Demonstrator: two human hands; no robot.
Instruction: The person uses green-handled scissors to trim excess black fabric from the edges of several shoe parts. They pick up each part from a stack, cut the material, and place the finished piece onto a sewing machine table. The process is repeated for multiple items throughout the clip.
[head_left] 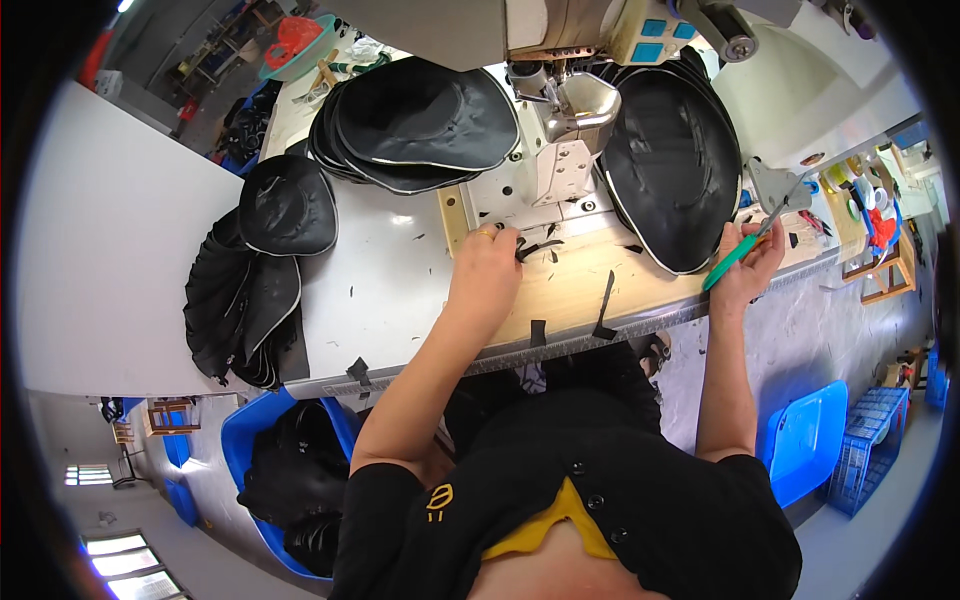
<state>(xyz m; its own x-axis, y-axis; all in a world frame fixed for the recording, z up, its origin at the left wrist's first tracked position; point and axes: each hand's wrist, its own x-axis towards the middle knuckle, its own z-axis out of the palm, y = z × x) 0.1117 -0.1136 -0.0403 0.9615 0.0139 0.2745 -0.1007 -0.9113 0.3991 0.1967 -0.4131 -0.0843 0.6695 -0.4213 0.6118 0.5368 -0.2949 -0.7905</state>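
My left hand (487, 272) is closed on the table below the sewing machine (565, 130), fingers curled. Dark scraps (540, 247) lie right at its fingertips; whether one is gripped is hidden. Green-handled scissors (732, 262) are in my right hand (745, 280), blades pointing up and right. Beside that hand, a stack of black oval panels with pale edging (672, 165) rests right of the machine's post. More black edged panels (430, 115) are piled left of the post.
A fanned row of black pieces (240, 300) hangs over the table's left part. Black strips (606, 305) lie along the front edge. A blue tub (240, 440) with black pieces stands below left; another blue tub (808, 440) and a blue crate (868, 450) stand at right.
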